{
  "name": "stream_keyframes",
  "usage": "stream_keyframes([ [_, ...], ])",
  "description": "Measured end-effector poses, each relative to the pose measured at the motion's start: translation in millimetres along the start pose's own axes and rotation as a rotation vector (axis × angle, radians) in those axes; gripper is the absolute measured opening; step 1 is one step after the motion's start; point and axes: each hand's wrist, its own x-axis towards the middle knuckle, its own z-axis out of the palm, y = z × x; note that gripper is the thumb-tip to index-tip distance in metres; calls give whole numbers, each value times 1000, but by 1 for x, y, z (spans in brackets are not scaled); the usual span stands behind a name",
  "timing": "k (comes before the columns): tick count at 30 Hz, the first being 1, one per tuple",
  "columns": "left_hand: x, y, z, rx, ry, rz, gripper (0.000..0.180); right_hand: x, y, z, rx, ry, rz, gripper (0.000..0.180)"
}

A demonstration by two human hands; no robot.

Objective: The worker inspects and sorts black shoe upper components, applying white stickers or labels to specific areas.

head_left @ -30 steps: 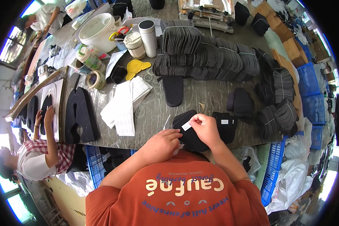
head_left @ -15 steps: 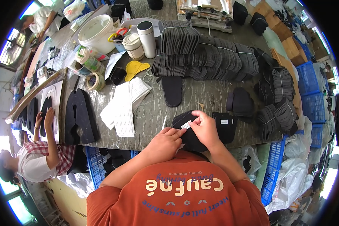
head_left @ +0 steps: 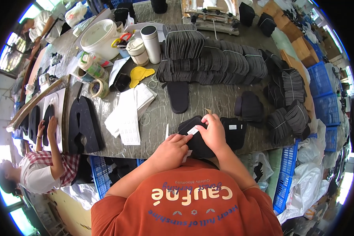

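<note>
A small white label (head_left: pixel 192 130) lies on black insole-shaped pads (head_left: pixel 203 146) at the table's near edge. My left hand (head_left: pixel 172 149) is closed, its fingertips at the label's left end; a bit of white paper (head_left: pixel 187 156) shows under its palm. At the label's right end is my right hand (head_left: pixel 213 133), thumb on the label and fingers curled in a pinch. To the right lies another dark pad stack (head_left: pixel 234 135) with a white label on it. A single black insole piece (head_left: pixel 178 97) rests farther up the table.
Bundled grey-black insoles (head_left: pixel 220 61) form a long pile at the back, with more bundles (head_left: pixel 293 86) at right. White paper sheets (head_left: pixel 129 114), tape (head_left: pixel 98 89), a yellow piece (head_left: pixel 141 74), cups and a bucket (head_left: pixel 99 37) stand left. A co-worker's hands (head_left: pixel 47 128) touch a white board.
Both hands stay at the label with almost the same grip. The right fingers have shifted slightly, and the whole view has moved a little.
</note>
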Motion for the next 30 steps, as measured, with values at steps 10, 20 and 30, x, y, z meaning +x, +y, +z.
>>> stream_keyframes([
  [10, -7, -7, 0, -49, -45, -43, 17, 15, 57, -35, 332, 72, 223, 16],
  [20, 2, -10, -17, -456, 280, -165, 9, -19, 19, -53, 385, -134, 74, 11],
  [30, -5, -15, -10, -252, 352, -523, 14, -20, -29, -21, 991, -217, -32, 7],
])
